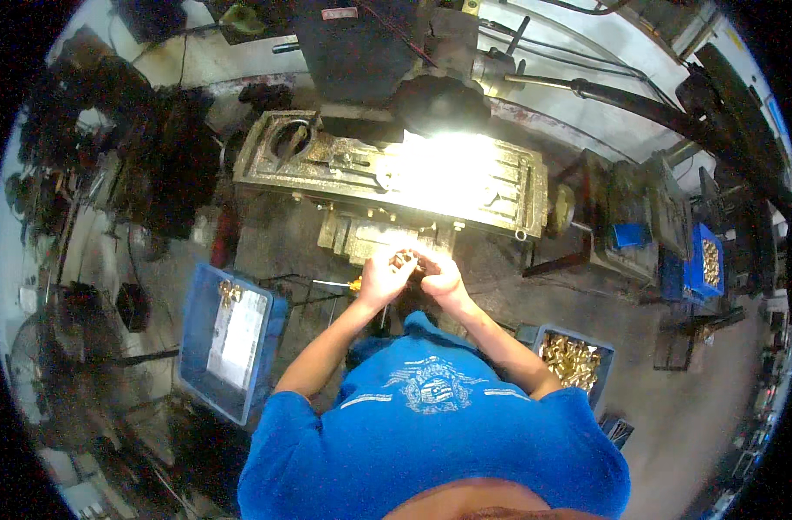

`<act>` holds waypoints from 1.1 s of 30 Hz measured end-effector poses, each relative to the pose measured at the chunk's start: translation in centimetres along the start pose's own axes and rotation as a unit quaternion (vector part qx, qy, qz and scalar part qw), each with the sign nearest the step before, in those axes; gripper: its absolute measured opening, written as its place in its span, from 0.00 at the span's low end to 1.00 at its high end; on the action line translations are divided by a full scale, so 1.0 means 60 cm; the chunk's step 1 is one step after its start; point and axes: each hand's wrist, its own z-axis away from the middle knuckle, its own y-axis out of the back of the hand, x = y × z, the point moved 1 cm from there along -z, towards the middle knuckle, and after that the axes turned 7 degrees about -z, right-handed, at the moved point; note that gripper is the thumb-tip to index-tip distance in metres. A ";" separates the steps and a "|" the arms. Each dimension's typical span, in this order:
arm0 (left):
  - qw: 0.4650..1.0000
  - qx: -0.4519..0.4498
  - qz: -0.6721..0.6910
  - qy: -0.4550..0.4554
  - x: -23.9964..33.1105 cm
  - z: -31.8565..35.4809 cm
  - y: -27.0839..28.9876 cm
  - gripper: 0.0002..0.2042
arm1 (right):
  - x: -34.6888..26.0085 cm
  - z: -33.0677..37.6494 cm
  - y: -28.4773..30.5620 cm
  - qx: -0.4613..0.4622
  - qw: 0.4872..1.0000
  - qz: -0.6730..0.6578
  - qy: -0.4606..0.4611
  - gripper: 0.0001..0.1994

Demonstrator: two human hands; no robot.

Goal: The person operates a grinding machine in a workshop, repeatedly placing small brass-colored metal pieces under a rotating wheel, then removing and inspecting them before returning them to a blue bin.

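My left hand (386, 277) and my right hand (441, 276) come together in front of the machine table (327, 178). The fingers of both are closed around a small brass-coloured metal part (405, 257). Fingers cover most of it, so its exact shape is hidden. Beside my left wrist is a tool with a yellow handle (354, 284) and a thin light shaft, perhaps a screwdriver. Strong lamp light washes out the middle of the machine table just beyond my hands.
At left, a blue crate (276, 334) holds a white sheet (238, 338) and a few brass parts (230, 293). Another blue crate (606, 360), by my right elbow, is heaped with brass parts (569, 362). Farther right stands a blue bin (696, 270) of similar pieces. A lamp arm (639, 104) crosses above.
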 end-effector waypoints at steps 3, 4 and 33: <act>0.991 -0.073 -0.109 -0.039 0.023 -0.008 0.019 0.11 | -0.019 0.002 -0.011 0.027 0.998 0.041 -0.036 0.31; 0.980 -0.064 -0.150 -0.111 0.009 -0.014 0.019 0.14 | -0.016 0.005 -0.005 0.036 0.997 0.060 -0.027 0.31; 0.945 0.090 -0.312 -0.039 -0.124 -0.307 0.032 0.11 | -0.053 0.258 0.094 0.453 0.881 0.107 -0.084 0.19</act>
